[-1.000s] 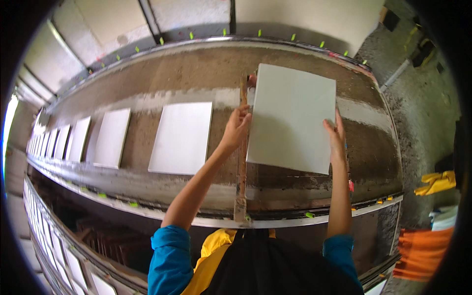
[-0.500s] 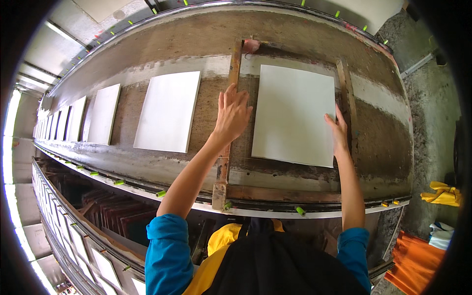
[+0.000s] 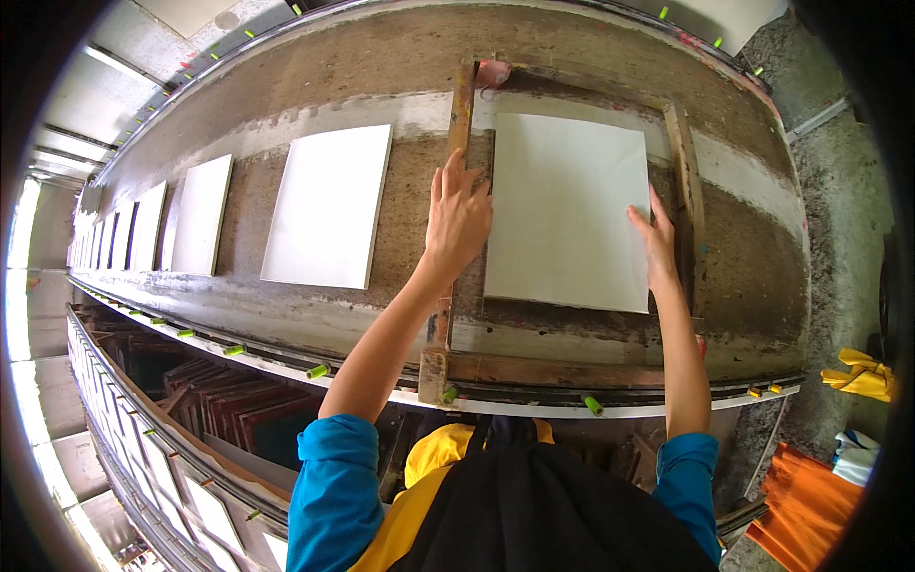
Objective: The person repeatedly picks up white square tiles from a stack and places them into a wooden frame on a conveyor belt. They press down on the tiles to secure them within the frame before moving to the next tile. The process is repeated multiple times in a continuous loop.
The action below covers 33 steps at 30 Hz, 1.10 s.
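- Far left of the wooden frame (image 3: 553,370), lower down, a rack (image 3: 172,467) carries more white boards; they lie side by side, presumably so that none covers another.
- Nearer the frame, also to its lower left, dark slabs (image 3: 238,410) lean together under the table (image 3: 410,172), a stance that likely saves room.
- Left of the frame, a row of boards (image 3: 329,207) runs along the tabletop with gaps between, which seem to keep the faces untouched.
- At the frame's left bar, the left hand (image 3: 459,224) has its fingers loosely spread, gripping no board. Fingertips reach onto the bar, perhaps to steady it; how hard they press, I cannot tell.
- Inside the frame, the white board (image 3: 569,214) sits between the side bars, roughly square to them, apparently lined up by eye. Whether it lies fully flat is unclear.
- Just inside the frame's right bar, the right hand (image 3: 658,243) grasps the board's right edge, thumb over the face and fingers beyond the side, probably to guide it without smudging the middle.
- Well right of the frame, off the table, are yellow gloves (image 3: 863,375) and orange cloth (image 3: 808,505).
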{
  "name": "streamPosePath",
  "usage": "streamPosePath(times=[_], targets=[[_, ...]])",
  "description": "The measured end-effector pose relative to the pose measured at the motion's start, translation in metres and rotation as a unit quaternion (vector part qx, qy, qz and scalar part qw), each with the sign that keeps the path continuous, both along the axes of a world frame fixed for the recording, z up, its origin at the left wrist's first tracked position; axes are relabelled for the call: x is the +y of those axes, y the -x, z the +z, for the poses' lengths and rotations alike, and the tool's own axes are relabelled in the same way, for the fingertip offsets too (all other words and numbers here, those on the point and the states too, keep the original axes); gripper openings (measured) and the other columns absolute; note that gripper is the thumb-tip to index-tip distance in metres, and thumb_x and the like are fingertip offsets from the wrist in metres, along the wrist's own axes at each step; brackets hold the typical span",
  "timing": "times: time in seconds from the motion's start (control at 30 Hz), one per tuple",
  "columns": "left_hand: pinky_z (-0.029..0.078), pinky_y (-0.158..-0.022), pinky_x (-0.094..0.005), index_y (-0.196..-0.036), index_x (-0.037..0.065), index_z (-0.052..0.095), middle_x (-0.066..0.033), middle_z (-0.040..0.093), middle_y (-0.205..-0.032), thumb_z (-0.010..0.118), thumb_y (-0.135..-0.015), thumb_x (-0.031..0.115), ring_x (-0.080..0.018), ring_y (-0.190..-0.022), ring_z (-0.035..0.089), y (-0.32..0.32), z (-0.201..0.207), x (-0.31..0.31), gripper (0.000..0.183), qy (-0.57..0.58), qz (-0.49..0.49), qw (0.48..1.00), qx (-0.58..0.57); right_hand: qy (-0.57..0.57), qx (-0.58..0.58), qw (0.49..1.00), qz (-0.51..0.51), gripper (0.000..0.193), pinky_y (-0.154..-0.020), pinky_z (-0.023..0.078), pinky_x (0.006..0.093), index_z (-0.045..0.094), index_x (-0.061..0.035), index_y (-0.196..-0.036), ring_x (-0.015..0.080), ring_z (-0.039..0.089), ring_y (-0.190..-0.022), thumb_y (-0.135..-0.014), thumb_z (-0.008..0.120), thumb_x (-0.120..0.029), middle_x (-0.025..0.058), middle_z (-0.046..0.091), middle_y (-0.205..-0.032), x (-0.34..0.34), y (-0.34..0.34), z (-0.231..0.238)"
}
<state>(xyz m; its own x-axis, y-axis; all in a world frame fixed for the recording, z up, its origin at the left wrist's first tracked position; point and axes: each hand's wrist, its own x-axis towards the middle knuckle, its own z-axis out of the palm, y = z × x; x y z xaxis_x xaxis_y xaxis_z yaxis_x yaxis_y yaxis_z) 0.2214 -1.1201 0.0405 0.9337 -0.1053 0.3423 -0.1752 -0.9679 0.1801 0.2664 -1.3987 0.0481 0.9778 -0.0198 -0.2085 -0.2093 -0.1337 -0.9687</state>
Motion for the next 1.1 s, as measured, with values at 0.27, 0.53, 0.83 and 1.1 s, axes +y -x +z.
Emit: streamPosePath(times=[0.27,0.53,0.83,1.1], targets=[[0.022,-0.103,-0.0468,-0.100,0.002,0.059,-0.0083,0.049,-0.116,0.050,-0.081,0.014,-0.0284,-0.125,0.023,0.000,-0.002,0.001,0.023,0.026,-0.005,1.000,0.001,0.028,0.006,1.000,0.000,0.064,-0.097,0.029,0.0301,0.031,-0.0085,-0.132,0.0187,0.043,-0.113,-0.077,0.060,-0.023,0.0117,0.041,-0.128,0.001,-0.002,-0.002],[0.022,-0.103,-0.0467,-0.101,0.003,0.058,-0.0084,0.048,-0.117,0.053,-0.079,0.014,-0.0285,-0.125,0.023,0.002,0.001,0.001,0.026,0.012,-0.005,1.000,0.010,0.050,0.014,0.999,0.001,0.065,-0.099,0.026,0.0306,0.031,-0.0079,-0.132,0.0190,0.041,-0.116,-0.076,0.061,-0.024,0.0118,0.037,-0.131,0.004,-0.001,0.000],[0.022,-0.103,-0.0472,-0.101,0.005,0.060,-0.0072,0.048,-0.118,0.055,-0.077,0.013,-0.0277,-0.126,0.022,0.002,0.000,0.002,0.026,0.015,-0.002,1.000,0.011,0.054,0.005,0.998,0.011,0.063,-0.098,0.028,0.0298,0.032,-0.0065,-0.131,0.0193,0.042,-0.115,-0.078,0.060,-0.023,0.0135,0.041,-0.128,0.006,0.000,0.001],[0.022,-0.102,-0.0470,-0.094,0.006,0.064,-0.0061,0.049,-0.117,0.057,-0.075,0.013,-0.0274,-0.126,0.022,0.000,0.002,0.000,0.021,0.026,-0.012,1.000,0.006,0.215,-0.079,0.973,0.021,0.063,-0.097,0.030,0.0326,0.032,-0.0026,-0.129,0.0264,0.039,-0.118,-0.079,0.059,-0.029,0.0180,0.040,-0.128,-0.003,-0.005,-0.016]])
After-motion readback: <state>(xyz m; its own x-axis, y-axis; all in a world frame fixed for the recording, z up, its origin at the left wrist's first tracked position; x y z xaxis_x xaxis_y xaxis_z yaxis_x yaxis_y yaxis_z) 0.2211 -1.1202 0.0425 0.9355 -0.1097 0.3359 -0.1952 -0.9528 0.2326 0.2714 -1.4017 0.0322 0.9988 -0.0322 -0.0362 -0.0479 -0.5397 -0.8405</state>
